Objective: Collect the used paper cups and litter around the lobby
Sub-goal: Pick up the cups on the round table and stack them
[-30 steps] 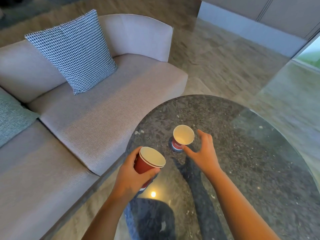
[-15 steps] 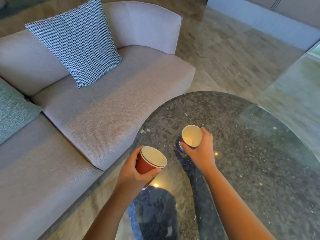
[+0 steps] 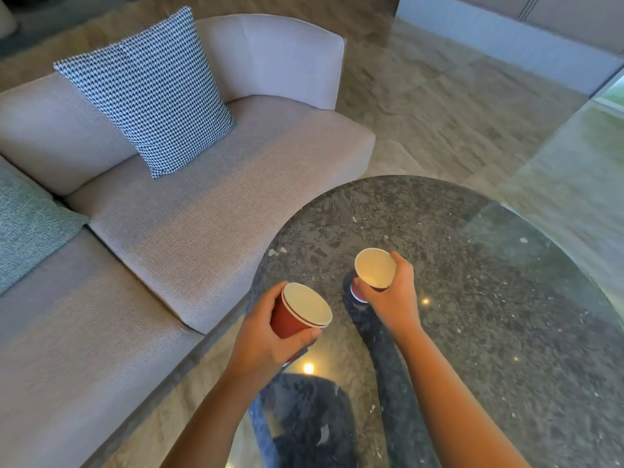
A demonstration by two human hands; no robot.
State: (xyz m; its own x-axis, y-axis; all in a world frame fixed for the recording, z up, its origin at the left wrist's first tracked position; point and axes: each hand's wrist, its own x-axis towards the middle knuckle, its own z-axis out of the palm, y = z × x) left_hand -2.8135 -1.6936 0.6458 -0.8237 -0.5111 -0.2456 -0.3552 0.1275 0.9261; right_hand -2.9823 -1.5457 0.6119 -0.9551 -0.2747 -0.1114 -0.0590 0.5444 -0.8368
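Curling your right hand round an upright red paper cup, low at the dark glossy stone table, lifted or standing cannot be told, your left hand clamped on stacked red cups over the table edge, beige sofa just beside, patterned cushion on it, marble floor beyond.

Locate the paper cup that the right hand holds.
Head view, just right of centre: the paper cup is in the right hand at the dark round table, beside the stacked red cups in the left hand.
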